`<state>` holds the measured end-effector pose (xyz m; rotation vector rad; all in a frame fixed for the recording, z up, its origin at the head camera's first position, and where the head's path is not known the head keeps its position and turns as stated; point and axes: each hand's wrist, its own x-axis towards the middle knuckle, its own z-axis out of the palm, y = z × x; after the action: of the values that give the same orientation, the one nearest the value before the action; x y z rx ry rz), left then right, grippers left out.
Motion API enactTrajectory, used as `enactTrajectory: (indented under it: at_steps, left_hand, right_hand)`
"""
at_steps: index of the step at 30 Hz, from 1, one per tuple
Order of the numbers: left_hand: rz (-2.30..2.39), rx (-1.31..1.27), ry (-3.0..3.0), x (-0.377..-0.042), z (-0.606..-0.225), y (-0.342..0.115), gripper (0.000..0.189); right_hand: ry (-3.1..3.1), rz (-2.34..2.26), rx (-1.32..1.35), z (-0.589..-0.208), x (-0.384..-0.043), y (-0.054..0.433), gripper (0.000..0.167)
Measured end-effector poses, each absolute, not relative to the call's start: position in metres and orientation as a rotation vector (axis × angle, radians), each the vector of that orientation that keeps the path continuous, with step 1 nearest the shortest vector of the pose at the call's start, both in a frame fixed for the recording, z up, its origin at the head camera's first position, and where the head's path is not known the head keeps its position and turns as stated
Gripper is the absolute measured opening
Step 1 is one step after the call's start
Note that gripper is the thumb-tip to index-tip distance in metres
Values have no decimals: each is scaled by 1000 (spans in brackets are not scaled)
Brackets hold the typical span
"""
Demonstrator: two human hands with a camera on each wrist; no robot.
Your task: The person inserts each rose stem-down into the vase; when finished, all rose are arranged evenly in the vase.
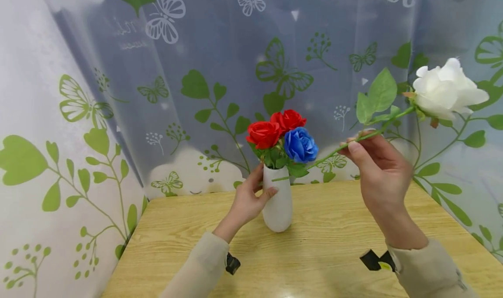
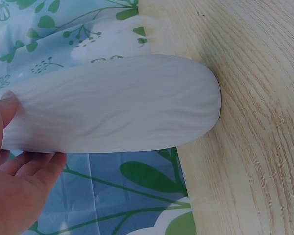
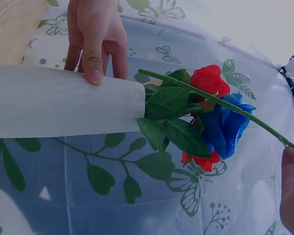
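Observation:
A white vase [image 1: 278,208] stands upright on the wooden table, and my left hand [image 1: 248,198] grips its upper part from the left. Two red roses [image 1: 263,134] and a blue rose [image 1: 301,145] rise from its mouth, with green leaves [image 3: 167,104] below the blooms. My right hand [image 1: 384,172] pinches the green stem of a white rose [image 1: 448,90], whose bloom points up and right. The stem's cut end crosses in front of the vase near its rim in the head view. From the right wrist, the stem [image 3: 220,101] passes before the blue bloom.
The light wood table [image 1: 322,254] runs back to a hanging cloth [image 1: 228,40] printed with leaves and butterflies. More printed cloth [image 1: 35,114] hangs on the left side. Dark wrist devices [image 1: 232,263] sit at both sleeve cuffs.

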<state>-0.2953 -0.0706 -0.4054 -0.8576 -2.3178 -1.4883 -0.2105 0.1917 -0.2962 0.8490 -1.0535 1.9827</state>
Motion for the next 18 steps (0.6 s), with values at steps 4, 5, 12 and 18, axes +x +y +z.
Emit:
enactTrajectory:
  at_steps: [4, 5, 12, 18]
  left_hand:
    - [-1488, -857, -2311, -295, -406, -70, 76]
    - [-1491, -857, -2313, -295, -405, -70, 76]
    - [-1490, -863, -2311, -296, -404, -69, 75]
    - [-1491, -866, -2306, -295, -406, -70, 76]
  right_hand:
    - [-1055, 1978, 830, -296, -215, 190, 21]
    - [-1056, 1978, 825, -296, -215, 190, 21]
    - [-987, 1989, 828, -297, -218, 192, 23]
    - [-930, 1993, 806, -296, -219, 193, 22]
